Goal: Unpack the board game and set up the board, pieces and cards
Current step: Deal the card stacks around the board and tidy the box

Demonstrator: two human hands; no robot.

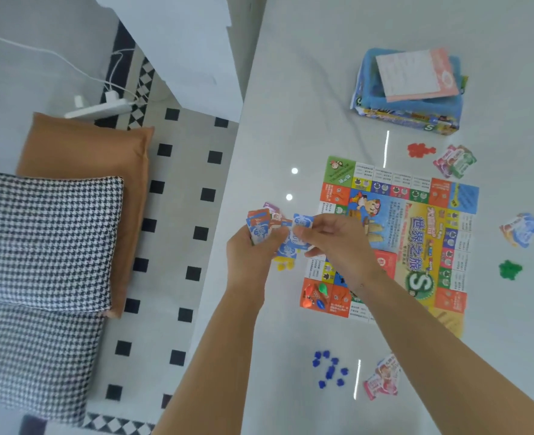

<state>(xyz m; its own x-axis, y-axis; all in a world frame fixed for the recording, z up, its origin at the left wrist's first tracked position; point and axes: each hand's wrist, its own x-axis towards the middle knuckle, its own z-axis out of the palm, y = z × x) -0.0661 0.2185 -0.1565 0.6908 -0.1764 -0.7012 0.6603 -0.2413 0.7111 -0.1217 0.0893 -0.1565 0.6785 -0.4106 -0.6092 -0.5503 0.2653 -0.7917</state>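
Forearms reach up from the bottom edge over a glossy white table (290,136). Nearest the person, below and right of the hands, blue pieces (329,368) lie scattered, with a pink pile of cards (382,378) just right of them.

Left hand (250,255) grips a fanned stack of blue-and-orange cards (259,227), fingers curled round its lower edge. Right hand (334,240) pinches one blue card (301,222) between thumb and fingertips, held touching or just beside the fan; which, cannot tell. Both hands hover over the table just left of the game board (416,233). Directly under the hands, yellow pieces (283,265) show, partly hidden, with more blue cards above them.

Board lies flat and unfolded, right of the hands; the right wrist crosses its near-left part. On its near-left corner square, below the right hand, sits a small cluster of coloured pawns (315,296), orange, green and blue.

Right of the board: green pieces (510,270), then a blue card pile (521,230) slightly farther. Beyond the board's far-right corner: red pieces (420,149) and a pink-green card pile (455,161).

Farthest, the open game box (406,116), a printed sheet (416,75) lying across its top.

Left of the hands, off the table: checked floor, a houndstooth cushion (46,240) over a tan cushion (83,146).
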